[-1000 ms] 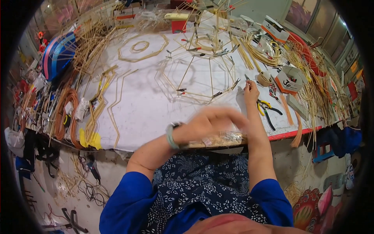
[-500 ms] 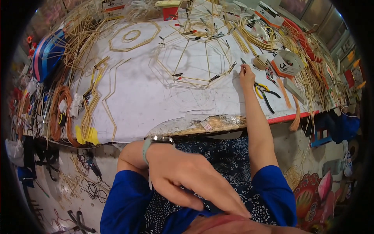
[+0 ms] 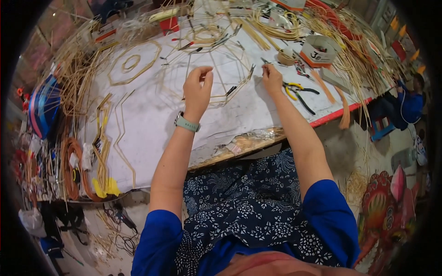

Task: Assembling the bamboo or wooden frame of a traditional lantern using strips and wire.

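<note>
A thin bamboo-strip frame (image 3: 224, 69), many-sided with black clips at its joints, lies on the white table top (image 3: 152, 133). My left hand (image 3: 198, 89), with a pale green watch at the wrist, reaches over the frame's left part, thumb and fingers pinched on one of its strips. My right hand (image 3: 271, 79) pinches the frame's right corner next to a black clip. Both forearms are stretched out from blue sleeves over a dark blue patterned apron.
Yellow-handled pliers (image 3: 294, 88) and black pliers (image 3: 307, 105) lie right of my right hand. Behind them are a white hexagonal box (image 3: 320, 49) and a tape roll (image 3: 286, 57). A flat octagon frame (image 3: 133, 64), bamboo bundles (image 3: 73, 73) and an orange coil (image 3: 69, 170) fill the left. A person in blue (image 3: 410, 99) sits far right.
My left hand has gone from close to my body up onto the frame's left part. My right hand has stayed at the frame's right corner.
</note>
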### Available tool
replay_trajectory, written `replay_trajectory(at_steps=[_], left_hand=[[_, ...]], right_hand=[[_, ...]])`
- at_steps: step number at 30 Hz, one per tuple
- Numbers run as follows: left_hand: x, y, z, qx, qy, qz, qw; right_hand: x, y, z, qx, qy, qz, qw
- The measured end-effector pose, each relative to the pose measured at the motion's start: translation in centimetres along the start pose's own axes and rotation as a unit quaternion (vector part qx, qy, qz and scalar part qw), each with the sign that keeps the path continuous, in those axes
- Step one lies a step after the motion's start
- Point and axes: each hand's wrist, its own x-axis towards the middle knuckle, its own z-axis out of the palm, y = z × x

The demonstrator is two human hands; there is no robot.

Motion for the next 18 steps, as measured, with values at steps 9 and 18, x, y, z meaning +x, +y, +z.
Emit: replay_trajectory(at_steps=[9, 18], left_hand=[[-3.7, -0.4, 0.2, 0.359, -0.026, 0.231, 0.904], [-3.0, -1.5, -2.1, 0.38, -0.134, 0.232, 0.886]], right_hand=[[7.8, 9.7, -3.2, -0.138, 0.098, -0.031, 0.985], [11.8, 13.6, 0.2, -0.106, -0.052, 0.186, 0.975]])
